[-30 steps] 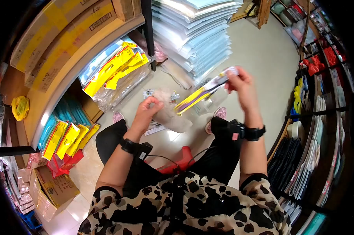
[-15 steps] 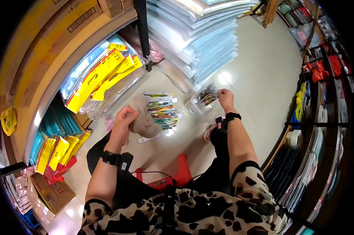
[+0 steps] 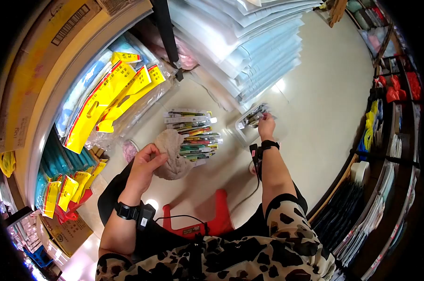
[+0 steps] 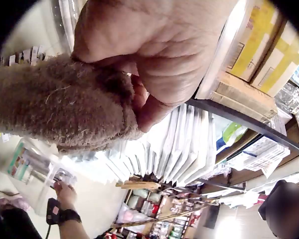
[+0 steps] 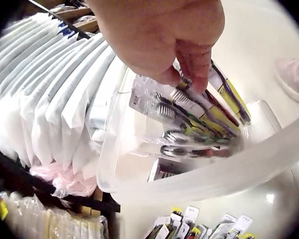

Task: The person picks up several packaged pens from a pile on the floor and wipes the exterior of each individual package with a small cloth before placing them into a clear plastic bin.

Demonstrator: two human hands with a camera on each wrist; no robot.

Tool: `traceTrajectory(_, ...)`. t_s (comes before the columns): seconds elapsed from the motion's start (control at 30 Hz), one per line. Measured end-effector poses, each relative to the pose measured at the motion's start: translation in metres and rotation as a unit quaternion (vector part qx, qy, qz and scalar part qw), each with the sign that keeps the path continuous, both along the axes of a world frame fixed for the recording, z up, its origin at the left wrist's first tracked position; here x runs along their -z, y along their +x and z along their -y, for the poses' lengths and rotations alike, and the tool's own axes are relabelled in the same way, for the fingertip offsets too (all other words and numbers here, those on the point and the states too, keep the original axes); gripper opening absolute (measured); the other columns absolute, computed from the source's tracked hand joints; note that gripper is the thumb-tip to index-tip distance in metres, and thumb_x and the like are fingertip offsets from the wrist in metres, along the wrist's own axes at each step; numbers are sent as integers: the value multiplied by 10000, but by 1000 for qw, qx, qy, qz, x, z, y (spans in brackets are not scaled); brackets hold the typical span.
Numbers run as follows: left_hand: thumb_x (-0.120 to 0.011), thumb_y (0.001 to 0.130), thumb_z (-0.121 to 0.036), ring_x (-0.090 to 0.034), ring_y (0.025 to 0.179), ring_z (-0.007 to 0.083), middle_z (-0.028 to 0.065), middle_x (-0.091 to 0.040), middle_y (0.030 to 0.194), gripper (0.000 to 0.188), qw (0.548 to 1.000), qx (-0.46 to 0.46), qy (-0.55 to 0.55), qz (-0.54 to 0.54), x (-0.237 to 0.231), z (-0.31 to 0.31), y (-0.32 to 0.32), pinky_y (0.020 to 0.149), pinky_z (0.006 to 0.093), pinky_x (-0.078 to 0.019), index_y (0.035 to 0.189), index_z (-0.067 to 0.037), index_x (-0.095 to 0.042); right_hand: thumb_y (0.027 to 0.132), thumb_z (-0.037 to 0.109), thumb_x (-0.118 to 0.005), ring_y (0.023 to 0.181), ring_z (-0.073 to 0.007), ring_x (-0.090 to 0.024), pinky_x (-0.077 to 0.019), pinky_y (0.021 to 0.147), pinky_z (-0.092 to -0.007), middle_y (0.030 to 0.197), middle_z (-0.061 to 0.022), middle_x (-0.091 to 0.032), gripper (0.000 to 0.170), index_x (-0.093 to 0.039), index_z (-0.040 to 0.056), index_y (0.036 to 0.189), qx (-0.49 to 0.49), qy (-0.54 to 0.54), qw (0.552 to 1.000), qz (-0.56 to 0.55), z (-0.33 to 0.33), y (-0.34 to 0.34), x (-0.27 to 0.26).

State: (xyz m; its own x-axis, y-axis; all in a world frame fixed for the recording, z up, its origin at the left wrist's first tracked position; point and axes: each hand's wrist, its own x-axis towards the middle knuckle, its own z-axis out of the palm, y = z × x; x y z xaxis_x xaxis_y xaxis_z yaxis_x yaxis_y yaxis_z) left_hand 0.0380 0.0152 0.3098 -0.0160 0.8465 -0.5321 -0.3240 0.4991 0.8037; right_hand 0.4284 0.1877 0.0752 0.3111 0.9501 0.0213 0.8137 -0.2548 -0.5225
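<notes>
My left hand (image 3: 144,168) pinches a fuzzy grey-brown cloth (image 3: 171,157), which fills much of the left wrist view (image 4: 60,104). Beside the cloth, packaged toothbrushes (image 3: 198,140) lie in a row on the floor. My right hand (image 3: 267,127) reaches into a clear plastic bin (image 3: 238,133). In the right wrist view its thumb and fingers (image 5: 202,82) pinch the upper end of a packaged toothbrush (image 5: 189,105), among several others lying in the bin.
A tall stack of white and pale blue packets (image 3: 249,51) rises behind the bin. Yellow-topped bags (image 3: 104,98) sit on the left shelf. A red stool (image 3: 216,220) is between the legs. Loaded racks (image 3: 394,140) line the right side.
The right hand has gone from holding a packaged toothbrush up in the air down to the bin. The left hand has moved left with the cloth, uncovering the row of toothbrushes.
</notes>
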Motion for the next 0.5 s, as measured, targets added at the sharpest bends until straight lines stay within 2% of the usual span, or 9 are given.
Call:
traceTrajectory(0.2,-634,817,-105,-438,705,20,-66,-500,753,146,1000,8,9,-5,3,0,1,647,171,-335,774,-112,-495,772,77,-622,691,-243,-615,-501,632,-347,754,-115,-615,184,-570,7,934,20,-7,999,-39,-6,0,0)
traceTrajectory(0.37,-626,826,-124,-419,676,15,-73,-484,728,143,1000,-5,7,-12,2,1,2,614,171,-310,768,-115,-495,793,19,-587,669,-190,-605,-514,556,-293,831,-105,-578,196,-537,-32,975,26,-30,989,-140,-17,20,1)
traceTrajectory(0.5,-631,824,-148,-408,658,13,-79,-477,711,151,1000,-5,9,-24,1,3,2,596,171,-297,761,-118,-498,800,9,-571,661,-185,-603,-529,552,-281,893,-106,-559,223,-517,-41,1010,54,-64,966,-246,-15,19,-35)
